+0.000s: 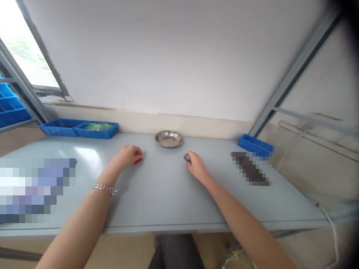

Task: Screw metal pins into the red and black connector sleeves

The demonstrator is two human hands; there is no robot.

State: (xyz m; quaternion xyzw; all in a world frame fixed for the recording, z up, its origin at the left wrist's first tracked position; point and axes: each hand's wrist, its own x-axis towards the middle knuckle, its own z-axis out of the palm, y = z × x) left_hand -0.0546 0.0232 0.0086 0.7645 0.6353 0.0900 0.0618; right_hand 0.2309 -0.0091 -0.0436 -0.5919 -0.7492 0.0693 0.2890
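"What's the right hand (196, 165) doing?"
"Gripping a grey piece (186, 158), which is poking out leftward at its fingertips."
"And the left hand (129, 154)?"
"Gripping a red piece (138, 161), showing beneath its fingers."
"Beyond them?"
"A dish (168, 139) is resting on the bench (162, 194)."

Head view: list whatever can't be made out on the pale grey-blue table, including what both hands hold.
All in the head view:
- Small red object: mostly covered by the bare left hand.
- Small grey object: partly covered by the bare right hand, too small to name.
- Bluish-white item: pixelated, cut off by the left edge.
- Dark brown item: pixelated.
- Green contents of the blue plastic tray: too small and blurred.
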